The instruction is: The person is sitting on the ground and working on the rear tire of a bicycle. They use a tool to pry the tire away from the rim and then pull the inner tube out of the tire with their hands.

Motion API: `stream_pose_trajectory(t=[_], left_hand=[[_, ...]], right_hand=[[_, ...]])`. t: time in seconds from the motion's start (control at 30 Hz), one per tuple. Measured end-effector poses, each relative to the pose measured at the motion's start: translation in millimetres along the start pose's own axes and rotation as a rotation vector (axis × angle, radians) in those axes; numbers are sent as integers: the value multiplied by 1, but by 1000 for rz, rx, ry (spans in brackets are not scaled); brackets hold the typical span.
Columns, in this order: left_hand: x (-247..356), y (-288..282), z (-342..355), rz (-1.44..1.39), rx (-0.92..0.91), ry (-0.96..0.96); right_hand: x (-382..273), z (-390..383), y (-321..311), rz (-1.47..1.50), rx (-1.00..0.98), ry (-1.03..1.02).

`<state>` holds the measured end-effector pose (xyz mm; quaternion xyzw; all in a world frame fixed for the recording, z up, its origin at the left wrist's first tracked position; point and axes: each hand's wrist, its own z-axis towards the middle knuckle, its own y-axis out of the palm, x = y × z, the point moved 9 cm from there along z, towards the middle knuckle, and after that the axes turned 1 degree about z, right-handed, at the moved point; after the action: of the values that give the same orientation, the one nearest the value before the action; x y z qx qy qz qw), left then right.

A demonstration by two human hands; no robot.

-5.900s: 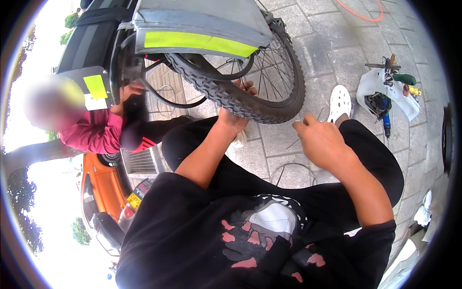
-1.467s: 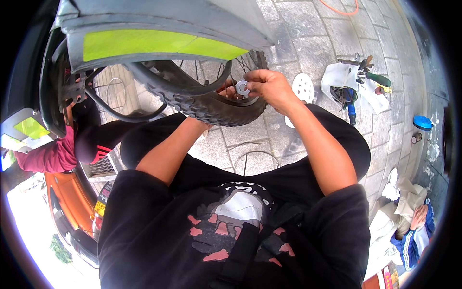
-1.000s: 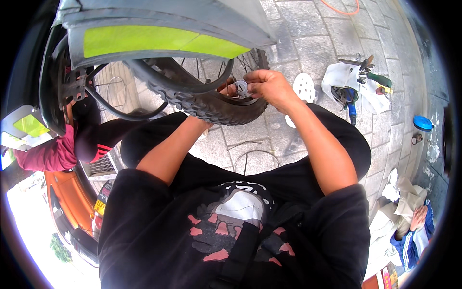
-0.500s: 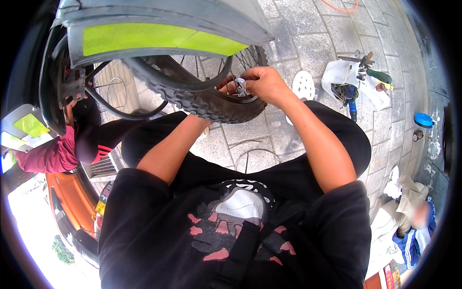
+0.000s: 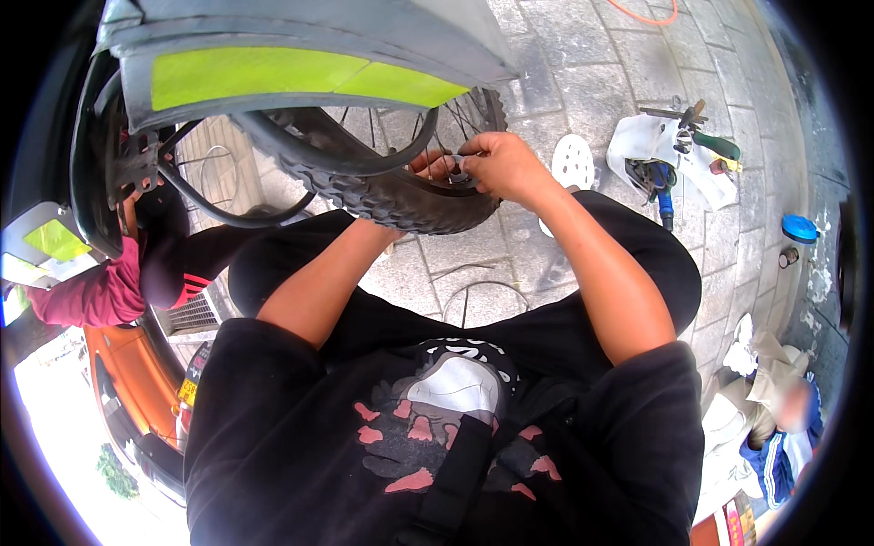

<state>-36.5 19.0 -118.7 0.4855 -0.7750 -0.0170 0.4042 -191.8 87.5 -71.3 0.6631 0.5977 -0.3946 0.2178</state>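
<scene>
A bicycle wheel with a knobbly black tyre [image 5: 382,202] hangs over my lap, its spokes and rim partly showing. My right hand [image 5: 508,166] reaches to the rim at the wheel's near right. Its thumb and fingers are pinched on a small, round, silvery tool [image 5: 459,165], mostly covered now. My left hand [image 5: 433,166] comes from under the tyre; its curled fingers show inside the rim beside that tool, and what they hold is hidden. A curved black tube [image 5: 401,159] and a grey mudguard-like cover with a yellow-green panel [image 5: 300,77] stand over the wheel.
White clogs [image 5: 574,162] and a white bag [image 5: 642,141] with several hand tools lie on the paving. A blue round object [image 5: 800,227] sits by the right wall. At left a person in a maroon sleeve [image 5: 100,287] is near an orange car [image 5: 137,373].
My right hand has turned slightly at the rim, and the silvery tool shows less of its face. My left fingers have shifted a little. The tyre has hardly moved.
</scene>
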Motion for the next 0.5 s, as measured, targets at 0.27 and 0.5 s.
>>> stream_pose_trajectory(t=[0.27,0.5], left_hand=[[6,3,-2,263,-14,-24],[8,-2,-9,283,91,153]], right_hand=[[7,-7,7,189,-69,143],[30,-3,6,408,-61,280]])
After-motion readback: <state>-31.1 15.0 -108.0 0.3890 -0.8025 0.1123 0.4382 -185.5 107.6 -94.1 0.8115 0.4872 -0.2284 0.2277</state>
